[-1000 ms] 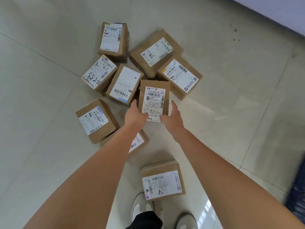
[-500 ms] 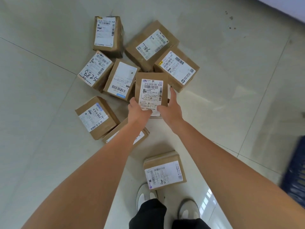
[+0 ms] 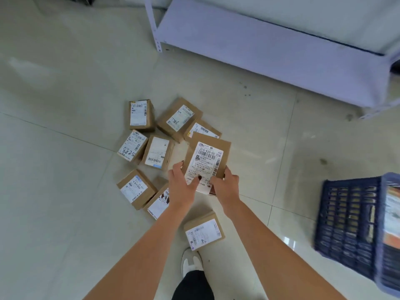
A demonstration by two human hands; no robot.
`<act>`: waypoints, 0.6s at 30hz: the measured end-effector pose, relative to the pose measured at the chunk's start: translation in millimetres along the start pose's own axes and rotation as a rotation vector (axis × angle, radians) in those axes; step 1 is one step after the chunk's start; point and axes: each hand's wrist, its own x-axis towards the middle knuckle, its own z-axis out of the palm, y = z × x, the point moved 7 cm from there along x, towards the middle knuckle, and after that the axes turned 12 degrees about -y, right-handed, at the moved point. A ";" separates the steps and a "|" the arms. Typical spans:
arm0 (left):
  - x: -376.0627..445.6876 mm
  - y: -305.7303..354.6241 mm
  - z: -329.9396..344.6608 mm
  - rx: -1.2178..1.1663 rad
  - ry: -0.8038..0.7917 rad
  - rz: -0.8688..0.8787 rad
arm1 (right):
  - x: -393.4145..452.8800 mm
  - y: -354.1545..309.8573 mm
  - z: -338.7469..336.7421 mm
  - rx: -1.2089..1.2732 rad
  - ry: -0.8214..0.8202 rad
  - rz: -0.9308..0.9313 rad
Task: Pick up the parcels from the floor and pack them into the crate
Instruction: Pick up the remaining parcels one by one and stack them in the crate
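A brown cardboard parcel with a white label is lifted off the floor, gripped at its near end by my left hand and my right hand, one on each side. Several more brown parcels lie on the tiled floor: one marked 5288, one marked 786, one at the far left of the cluster, one near my left forearm and one close to my foot. A dark blue slatted crate stands at the right edge.
A white metal shelf unit runs along the top right, its post reaching down to the floor. My shoe and dark trouser leg are at the bottom centre. Bare floor tiles spread to the left.
Both hands closed on the parcel and raised it from the floor. The view rose and swung right, bringing the crate and shelf into sight.
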 end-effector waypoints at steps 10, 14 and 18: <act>-76.5 53.8 122.0 -0.055 -0.146 0.032 | -85.9 53.9 -124.3 0.183 0.047 -0.107; -127.7 71.9 200.0 0.003 -0.213 0.005 | -128.3 96.7 -198.5 0.162 0.078 -0.120; -184.5 100.9 278.6 0.065 -0.295 0.057 | -179.1 140.4 -276.4 0.137 0.106 -0.156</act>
